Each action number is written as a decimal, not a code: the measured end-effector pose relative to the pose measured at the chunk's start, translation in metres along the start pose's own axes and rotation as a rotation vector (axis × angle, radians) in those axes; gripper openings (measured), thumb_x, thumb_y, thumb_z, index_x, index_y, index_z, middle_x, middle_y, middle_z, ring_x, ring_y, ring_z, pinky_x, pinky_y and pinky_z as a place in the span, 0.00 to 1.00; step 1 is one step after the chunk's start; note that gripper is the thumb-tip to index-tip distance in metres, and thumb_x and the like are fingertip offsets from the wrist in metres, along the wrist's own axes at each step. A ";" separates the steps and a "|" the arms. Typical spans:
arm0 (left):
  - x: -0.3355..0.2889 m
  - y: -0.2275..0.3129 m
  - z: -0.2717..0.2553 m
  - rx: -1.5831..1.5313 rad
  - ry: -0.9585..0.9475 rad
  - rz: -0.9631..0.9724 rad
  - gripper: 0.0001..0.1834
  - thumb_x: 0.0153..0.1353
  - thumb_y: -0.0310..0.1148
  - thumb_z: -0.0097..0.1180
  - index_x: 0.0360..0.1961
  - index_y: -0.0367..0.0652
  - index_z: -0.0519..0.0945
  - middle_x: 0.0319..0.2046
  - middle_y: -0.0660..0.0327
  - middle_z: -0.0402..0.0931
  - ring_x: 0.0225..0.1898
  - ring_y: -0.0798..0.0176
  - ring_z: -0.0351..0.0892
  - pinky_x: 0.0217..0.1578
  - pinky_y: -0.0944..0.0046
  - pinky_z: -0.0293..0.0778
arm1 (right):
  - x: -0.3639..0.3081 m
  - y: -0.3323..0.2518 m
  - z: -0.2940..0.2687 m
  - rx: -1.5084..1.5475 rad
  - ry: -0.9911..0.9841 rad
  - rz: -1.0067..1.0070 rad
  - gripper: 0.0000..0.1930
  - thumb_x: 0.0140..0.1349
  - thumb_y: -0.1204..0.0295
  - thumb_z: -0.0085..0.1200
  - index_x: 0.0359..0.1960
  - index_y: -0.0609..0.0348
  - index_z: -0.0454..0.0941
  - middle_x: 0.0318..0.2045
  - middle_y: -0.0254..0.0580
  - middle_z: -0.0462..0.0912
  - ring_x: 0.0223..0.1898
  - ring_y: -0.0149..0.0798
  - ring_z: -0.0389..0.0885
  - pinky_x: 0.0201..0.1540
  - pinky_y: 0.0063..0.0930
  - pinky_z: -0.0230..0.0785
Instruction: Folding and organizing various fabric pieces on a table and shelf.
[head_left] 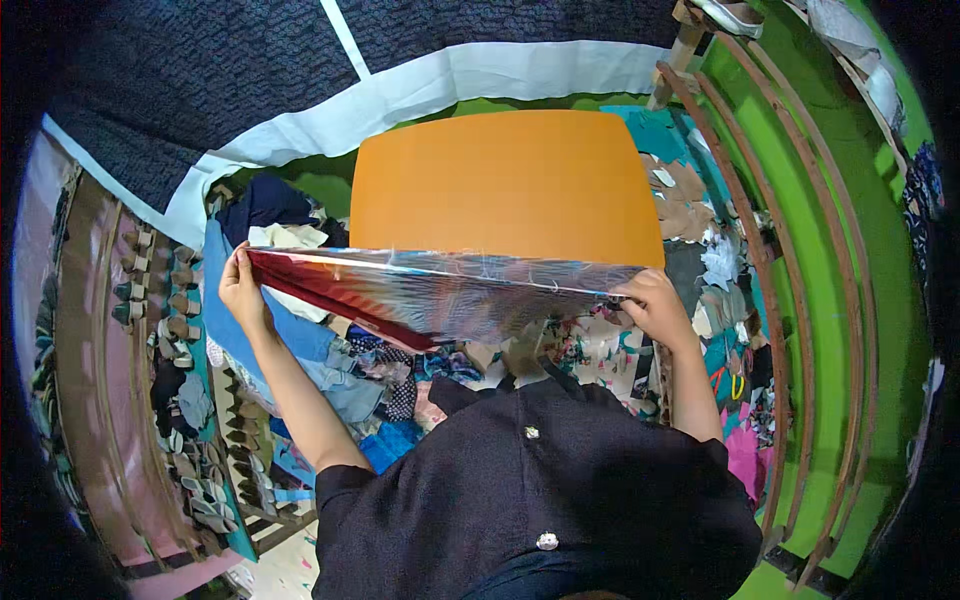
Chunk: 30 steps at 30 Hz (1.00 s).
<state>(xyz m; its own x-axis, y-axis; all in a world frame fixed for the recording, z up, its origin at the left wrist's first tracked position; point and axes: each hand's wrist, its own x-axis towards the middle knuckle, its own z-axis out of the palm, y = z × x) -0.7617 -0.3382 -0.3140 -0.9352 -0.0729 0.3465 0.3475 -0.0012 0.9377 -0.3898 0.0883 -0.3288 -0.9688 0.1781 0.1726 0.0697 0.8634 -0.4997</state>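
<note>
1. Stretching a cloth (480, 300) across the front of the body, a person in a black top (540, 450) holds it up by both ends, its upper edge drawn nearly straight from hand to hand.

2. At one end, the left hand (241, 287) pinches a corner between thumb and fingers, the grip closed on the fabric.

3. At the other end, the right hand (656, 305) grips the edge with fingers curled in, slightly lower in view than the left.

4. The cloth runs deep red near the left hand, then turns to streaked grey, blue and orange; its lower part hangs loose below the taut edge, in front of the near side of an orange table (500, 180). Whether it touches the table cannot be told.

5. Beneath the left forearm lies a blue cloth (298, 337), with a dotted cloth (402, 400) nearby and a white cloth (285, 236) just beyond the left hand.

6. Shoes (207, 500) line the far left, while brown pieces (680, 195) and a pink cloth (741, 460) lie to the right, beside curved wooden rails (775, 270).

7. Beyond the table hangs a dark curtain (230, 90) with a white border (480, 75).
</note>
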 end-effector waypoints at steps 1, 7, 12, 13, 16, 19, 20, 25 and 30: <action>0.002 -0.004 0.001 0.019 -0.011 0.004 0.14 0.61 0.34 0.49 0.39 0.33 0.77 0.33 0.62 0.76 0.32 0.72 0.72 0.36 0.74 0.69 | -0.002 -0.004 -0.003 0.002 0.087 0.008 0.07 0.43 0.75 0.52 0.26 0.61 0.78 0.26 0.41 0.77 0.36 0.44 0.72 0.45 0.34 0.62; -0.001 -0.017 0.020 0.021 -0.072 0.001 0.15 0.60 0.35 0.50 0.40 0.32 0.76 0.34 0.61 0.76 0.34 0.72 0.73 0.37 0.74 0.68 | -0.019 0.012 0.006 0.110 0.310 0.029 0.06 0.42 0.79 0.57 0.25 0.63 0.79 0.23 0.40 0.77 0.32 0.37 0.74 0.36 0.28 0.66; 0.002 -0.028 0.027 -0.005 -0.021 -0.009 0.15 0.60 0.35 0.50 0.40 0.32 0.76 0.34 0.61 0.76 0.35 0.71 0.73 0.37 0.74 0.68 | -0.043 0.005 0.002 0.885 0.403 0.317 0.07 0.42 0.75 0.62 0.25 0.61 0.81 0.18 0.34 0.76 0.24 0.27 0.72 0.27 0.22 0.61; 0.005 -0.032 0.025 -0.032 -0.008 -0.011 0.14 0.61 0.34 0.50 0.41 0.32 0.76 0.34 0.60 0.76 0.35 0.71 0.73 0.37 0.75 0.68 | -0.046 0.004 -0.007 0.685 0.294 0.246 0.06 0.41 0.74 0.63 0.23 0.60 0.81 0.17 0.34 0.76 0.23 0.27 0.71 0.29 0.23 0.60; 0.010 -0.034 0.026 -0.098 0.016 -0.004 0.14 0.61 0.33 0.49 0.41 0.32 0.76 0.35 0.60 0.76 0.35 0.71 0.73 0.37 0.74 0.68 | -0.050 -0.005 -0.012 0.221 -0.118 0.260 0.09 0.43 0.62 0.62 0.22 0.53 0.82 0.21 0.33 0.77 0.29 0.29 0.68 0.44 0.29 0.49; 0.012 -0.028 0.037 -0.036 -0.015 0.011 0.13 0.61 0.32 0.49 0.40 0.33 0.76 0.34 0.60 0.76 0.34 0.71 0.73 0.37 0.74 0.69 | -0.059 0.002 0.001 0.224 -0.257 0.295 0.10 0.44 0.60 0.61 0.24 0.51 0.83 0.21 0.32 0.76 0.33 0.29 0.67 0.46 0.31 0.45; 0.012 -0.028 0.038 -0.021 -0.018 0.020 0.13 0.61 0.32 0.48 0.40 0.33 0.76 0.33 0.61 0.76 0.34 0.71 0.73 0.37 0.73 0.69 | -0.058 -0.002 -0.001 0.183 -0.253 0.247 0.09 0.44 0.61 0.61 0.23 0.52 0.82 0.24 0.31 0.77 0.35 0.29 0.67 0.46 0.30 0.44; 0.009 -0.034 0.042 0.081 -0.053 0.040 0.13 0.61 0.34 0.49 0.38 0.34 0.77 0.33 0.63 0.76 0.34 0.73 0.72 0.36 0.75 0.68 | -0.054 0.006 -0.002 -0.082 0.053 0.366 0.08 0.44 0.63 0.60 0.23 0.52 0.81 0.36 0.30 0.76 0.43 0.37 0.67 0.52 0.41 0.43; -0.008 -0.051 0.042 -0.009 -0.105 -0.029 0.14 0.61 0.35 0.49 0.39 0.34 0.77 0.32 0.63 0.76 0.33 0.73 0.72 0.36 0.74 0.68 | -0.054 0.021 0.000 -0.033 0.206 0.484 0.09 0.42 0.66 0.59 0.24 0.56 0.80 0.36 0.38 0.79 0.45 0.38 0.73 0.59 0.50 0.35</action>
<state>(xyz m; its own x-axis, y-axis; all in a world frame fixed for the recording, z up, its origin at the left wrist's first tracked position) -0.7748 -0.2956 -0.3639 -0.9468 0.0327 0.3201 0.3199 -0.0111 0.9474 -0.3356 0.0973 -0.3486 -0.7569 0.6468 0.0935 0.5084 0.6727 -0.5376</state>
